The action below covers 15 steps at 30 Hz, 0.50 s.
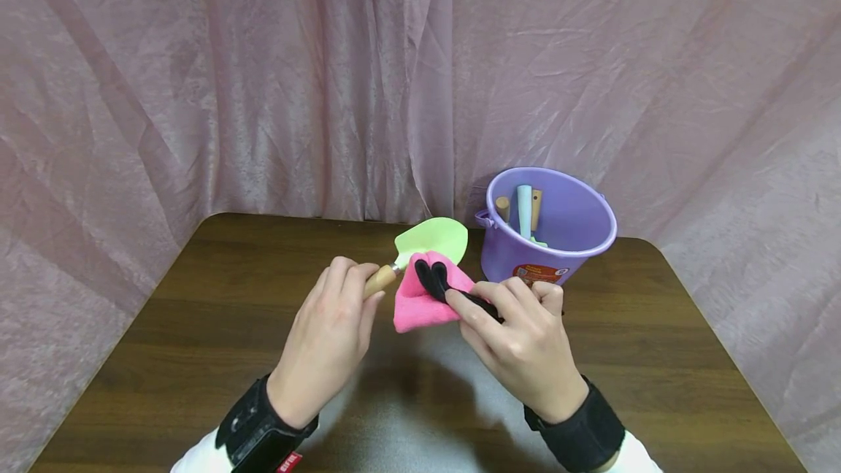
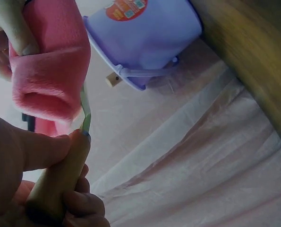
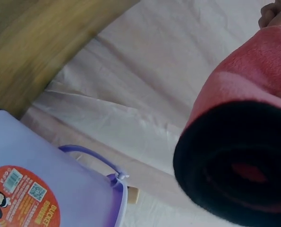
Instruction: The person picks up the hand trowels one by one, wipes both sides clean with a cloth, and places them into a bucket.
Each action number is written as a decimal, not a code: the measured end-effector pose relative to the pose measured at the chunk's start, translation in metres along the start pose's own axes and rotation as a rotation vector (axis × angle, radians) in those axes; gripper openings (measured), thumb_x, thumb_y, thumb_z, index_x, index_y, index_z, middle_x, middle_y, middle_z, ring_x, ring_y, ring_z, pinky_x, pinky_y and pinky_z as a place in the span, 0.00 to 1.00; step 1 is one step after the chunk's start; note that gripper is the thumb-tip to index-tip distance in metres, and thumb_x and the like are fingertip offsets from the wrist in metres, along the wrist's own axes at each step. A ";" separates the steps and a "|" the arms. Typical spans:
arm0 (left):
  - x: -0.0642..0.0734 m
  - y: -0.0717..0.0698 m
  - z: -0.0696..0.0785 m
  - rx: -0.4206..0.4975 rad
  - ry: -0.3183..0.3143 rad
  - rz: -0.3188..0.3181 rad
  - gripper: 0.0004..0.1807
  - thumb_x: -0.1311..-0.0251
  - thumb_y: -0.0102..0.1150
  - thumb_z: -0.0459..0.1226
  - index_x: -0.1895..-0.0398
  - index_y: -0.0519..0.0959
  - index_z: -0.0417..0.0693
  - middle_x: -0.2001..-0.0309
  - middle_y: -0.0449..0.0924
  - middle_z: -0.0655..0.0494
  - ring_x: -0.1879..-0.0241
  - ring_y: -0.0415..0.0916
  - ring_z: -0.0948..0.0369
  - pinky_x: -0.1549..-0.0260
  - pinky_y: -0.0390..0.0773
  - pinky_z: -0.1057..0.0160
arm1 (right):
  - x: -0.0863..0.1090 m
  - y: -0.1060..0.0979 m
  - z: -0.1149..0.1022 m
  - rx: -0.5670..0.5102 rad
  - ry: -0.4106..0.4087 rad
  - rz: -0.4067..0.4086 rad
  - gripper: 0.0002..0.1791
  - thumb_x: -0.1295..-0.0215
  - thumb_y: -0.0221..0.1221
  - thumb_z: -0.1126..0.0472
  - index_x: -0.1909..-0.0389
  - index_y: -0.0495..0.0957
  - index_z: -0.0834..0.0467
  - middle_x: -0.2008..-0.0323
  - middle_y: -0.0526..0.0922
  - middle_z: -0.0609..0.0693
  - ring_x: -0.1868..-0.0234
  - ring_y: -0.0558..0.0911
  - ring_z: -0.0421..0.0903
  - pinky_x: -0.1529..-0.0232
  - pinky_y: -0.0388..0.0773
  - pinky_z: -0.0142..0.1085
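Observation:
My left hand (image 1: 331,331) grips the wooden handle of a small trowel (image 1: 436,236) with a light green blade. The thumb lies along the handle (image 2: 60,184) in the left wrist view. My right hand (image 1: 522,341) pinches a folded pink plush cloth (image 1: 417,306) with a black band (image 1: 434,279). The cloth overlaps the lower part of the blade near its neck; whether it touches the metal I cannot tell. Seen from the right wrist, the black band (image 3: 192,175) forms a round opening with pink inside.
A purple bucket (image 1: 594,243) with an orange label stands at the table's back right. Inside it are a light blue handle (image 1: 524,210) and wooden handles (image 1: 503,206). The brown wooden table (image 1: 250,268) ends at a pink curtain (image 1: 296,93).

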<state>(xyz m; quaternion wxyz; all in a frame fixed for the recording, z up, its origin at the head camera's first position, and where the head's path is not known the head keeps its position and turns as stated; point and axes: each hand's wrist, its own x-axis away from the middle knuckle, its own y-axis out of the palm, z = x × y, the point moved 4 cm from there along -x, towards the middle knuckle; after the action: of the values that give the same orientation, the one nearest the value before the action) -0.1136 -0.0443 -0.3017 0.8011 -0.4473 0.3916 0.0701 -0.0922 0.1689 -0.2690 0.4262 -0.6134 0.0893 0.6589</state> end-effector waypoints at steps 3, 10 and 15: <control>0.000 0.000 -0.002 0.007 -0.009 -0.002 0.18 0.41 0.67 0.32 0.49 0.76 0.37 0.61 0.71 0.51 0.65 0.70 0.57 0.68 0.74 0.60 | 0.000 -0.001 -0.001 -0.020 -0.019 0.012 0.13 0.41 0.59 0.65 0.58 0.88 0.52 0.68 0.81 0.49 0.75 0.74 0.46 0.65 0.56 0.48; 0.000 0.001 -0.006 0.088 -0.079 -0.060 0.15 0.37 0.64 0.36 0.49 0.76 0.42 0.61 0.70 0.57 0.68 0.67 0.63 0.70 0.72 0.64 | -0.002 -0.004 -0.001 -0.035 -0.068 0.066 0.13 0.44 0.61 0.66 0.59 0.88 0.53 0.68 0.82 0.50 0.73 0.76 0.46 0.66 0.55 0.48; 0.001 0.004 -0.009 0.234 -0.171 -0.149 0.11 0.32 0.60 0.38 0.50 0.77 0.46 0.64 0.69 0.62 0.72 0.66 0.65 0.73 0.70 0.67 | -0.005 -0.007 0.002 -0.030 -0.065 0.102 0.12 0.42 0.61 0.66 0.59 0.87 0.55 0.66 0.83 0.51 0.72 0.77 0.48 0.66 0.54 0.49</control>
<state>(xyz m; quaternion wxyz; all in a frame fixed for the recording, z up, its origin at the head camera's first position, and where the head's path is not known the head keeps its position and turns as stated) -0.1200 -0.0494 -0.3073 0.8811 -0.3711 0.2930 0.0021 -0.0894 0.1720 -0.2615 0.3855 -0.5926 0.0964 0.7006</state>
